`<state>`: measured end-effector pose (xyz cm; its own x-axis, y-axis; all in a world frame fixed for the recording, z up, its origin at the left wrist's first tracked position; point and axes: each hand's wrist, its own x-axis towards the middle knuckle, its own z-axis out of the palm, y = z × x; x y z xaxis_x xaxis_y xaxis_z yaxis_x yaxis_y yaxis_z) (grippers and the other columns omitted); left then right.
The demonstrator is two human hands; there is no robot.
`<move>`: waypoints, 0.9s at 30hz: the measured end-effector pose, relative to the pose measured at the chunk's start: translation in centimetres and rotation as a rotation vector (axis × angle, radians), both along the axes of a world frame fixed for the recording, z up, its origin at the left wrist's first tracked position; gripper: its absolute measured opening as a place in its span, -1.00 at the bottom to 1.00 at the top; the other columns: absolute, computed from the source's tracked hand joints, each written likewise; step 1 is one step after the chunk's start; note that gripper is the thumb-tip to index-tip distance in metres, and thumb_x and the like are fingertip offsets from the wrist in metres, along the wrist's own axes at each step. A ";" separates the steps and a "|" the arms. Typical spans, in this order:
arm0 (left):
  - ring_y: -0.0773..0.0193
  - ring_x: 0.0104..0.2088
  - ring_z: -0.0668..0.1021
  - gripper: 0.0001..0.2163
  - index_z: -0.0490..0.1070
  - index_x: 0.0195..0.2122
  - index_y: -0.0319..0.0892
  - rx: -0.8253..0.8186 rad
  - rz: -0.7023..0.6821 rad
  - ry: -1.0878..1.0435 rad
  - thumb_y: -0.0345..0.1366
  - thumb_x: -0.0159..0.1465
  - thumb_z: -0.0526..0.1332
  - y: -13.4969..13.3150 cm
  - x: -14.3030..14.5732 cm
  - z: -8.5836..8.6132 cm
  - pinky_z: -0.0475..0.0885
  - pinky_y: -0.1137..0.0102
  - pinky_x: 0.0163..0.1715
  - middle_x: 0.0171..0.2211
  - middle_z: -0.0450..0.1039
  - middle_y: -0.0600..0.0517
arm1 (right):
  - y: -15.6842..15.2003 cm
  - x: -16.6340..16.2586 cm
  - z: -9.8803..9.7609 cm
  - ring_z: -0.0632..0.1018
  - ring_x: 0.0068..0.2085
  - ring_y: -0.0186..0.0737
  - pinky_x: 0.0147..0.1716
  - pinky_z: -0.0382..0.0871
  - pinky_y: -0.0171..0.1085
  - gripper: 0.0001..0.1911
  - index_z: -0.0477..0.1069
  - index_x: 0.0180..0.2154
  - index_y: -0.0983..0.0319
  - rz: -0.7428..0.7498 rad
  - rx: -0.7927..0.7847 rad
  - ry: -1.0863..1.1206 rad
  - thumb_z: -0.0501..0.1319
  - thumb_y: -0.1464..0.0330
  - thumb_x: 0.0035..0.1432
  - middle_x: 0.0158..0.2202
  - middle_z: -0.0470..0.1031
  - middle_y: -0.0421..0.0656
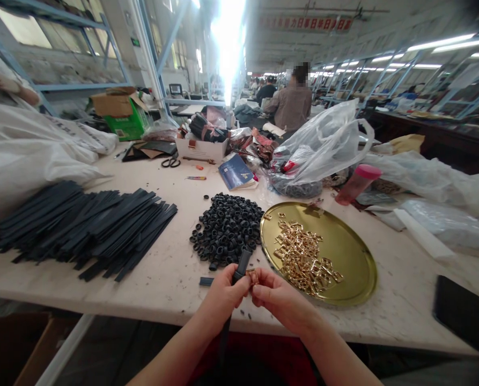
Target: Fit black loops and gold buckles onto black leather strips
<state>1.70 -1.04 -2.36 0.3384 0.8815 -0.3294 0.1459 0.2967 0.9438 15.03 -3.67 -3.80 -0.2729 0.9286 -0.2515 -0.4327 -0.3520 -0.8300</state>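
Near the table's front edge, my left hand (227, 289) grips a black strap (243, 262), whose long end hangs down below the hand. My right hand (273, 292) pinches a small gold buckle (252, 276) right beside the strap; the fingers partly hide where the two meet. Just beyond the hands lies a heap of small black loops (229, 225). A round gold tray (360, 268) stands to the right, with a pile of gold buckles (303, 254) on it. To the left, many flat black straps (94, 228) are stacked in a loose row.
Scissors (170, 162), a blue booklet (236, 172) and a white box (202, 150) sit farther back. Plastic bags (323, 150) and a pink-lidded jar (358, 185) stand at the back right. A black phone-like slab (461, 312) lies at the right edge. A person (293, 104) sits beyond the table.
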 end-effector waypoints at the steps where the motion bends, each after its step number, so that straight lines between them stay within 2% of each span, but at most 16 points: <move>1: 0.51 -0.71 0.16 -0.82 0.20 -0.47 -0.20 0.011 0.002 0.012 -0.20 0.06 0.14 0.0 0.0 0.0 0.06 0.58 -0.73 -0.71 0.08 0.25 | -0.1 -0.2 0.0 0.26 -0.52 -0.43 -0.49 0.13 -0.39 -0.75 0.35 -0.49 0.26 -0.028 0.004 0.002 0.35 0.27 -0.17 -0.56 0.27 -0.30; 5: 0.47 -0.67 0.22 -0.86 0.21 -0.47 -0.19 0.102 0.006 0.109 -0.22 0.09 0.09 0.2 -0.2 -0.3 0.14 0.55 -0.66 -0.67 0.15 0.21 | -0.1 -0.8 -0.7 0.36 -0.49 -0.42 -0.46 0.24 -0.38 -0.74 0.39 -0.45 0.26 -0.149 -0.068 0.100 0.26 0.18 -0.04 -0.51 0.38 -0.25; 10: 0.33 -0.48 0.37 -0.80 0.29 -0.35 -0.20 0.329 -0.043 0.271 -0.18 0.17 0.03 0.1 -1.4 -0.7 0.23 0.48 -0.46 -0.49 0.34 0.08 | 0.1 -0.4 -1.7 0.48 -0.38 -0.37 -0.33 0.35 -0.33 -0.79 0.44 -0.40 0.27 -0.231 -0.187 0.153 0.30 0.26 -0.08 -0.32 0.50 -0.15; 15: 0.29 -0.48 0.39 -0.72 0.31 -0.42 -0.16 0.396 -0.182 0.484 -0.16 0.25 -0.10 -0.6 -2.2 -0.8 0.17 0.48 -0.48 -0.52 0.36 0.07 | 0.3 -0.1 -2.1 0.45 -0.47 -0.38 -0.41 0.36 -0.34 -0.77 0.44 -0.45 0.26 -0.331 -0.154 0.068 0.33 0.25 -0.14 -0.42 0.48 -0.19; 20: 0.30 -0.48 0.39 -0.73 0.32 -0.44 -0.16 0.414 -0.263 0.493 -0.19 0.24 -0.08 -0.7 -2.2 -0.8 0.15 0.50 -0.50 -0.54 0.35 0.07 | 0.2 -0.5 -2.1 0.39 -0.52 -0.44 -0.44 0.30 -0.36 -0.74 0.38 -0.45 0.25 -0.376 -0.056 -0.045 0.34 0.24 -0.15 -0.39 0.48 -0.20; 23: 0.31 -0.50 0.37 -0.72 0.32 -0.46 -0.17 0.422 -0.295 0.474 -0.18 0.24 -0.08 -0.5 -2.0 -0.6 0.15 0.50 -0.51 -0.56 0.33 0.07 | 0.1 -0.7 -2.1 0.38 -0.53 -0.43 -0.44 0.27 -0.36 -0.72 0.35 -0.41 0.21 -0.395 -0.055 -0.021 0.36 0.27 -0.19 -0.45 0.45 -0.27; 27: 0.30 -0.45 0.39 -0.73 0.32 -0.42 -0.17 0.461 -0.289 0.425 -0.18 0.25 -0.08 -0.5 -1.5 -0.8 0.18 0.49 -0.45 -0.48 0.37 0.05 | -0.2 -0.9 -2.0 0.35 -0.52 -0.45 -0.46 0.24 -0.39 -0.76 0.37 -0.42 0.23 -0.379 -0.036 -0.010 0.36 0.30 -0.17 -0.51 0.39 -0.30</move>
<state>0.21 -1.59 -3.11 0.5052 0.8574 -0.0984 0.5437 -0.2276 0.8078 14.09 -3.89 -5.82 0.0906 0.9538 -0.2864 -0.5293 -0.1975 -0.8252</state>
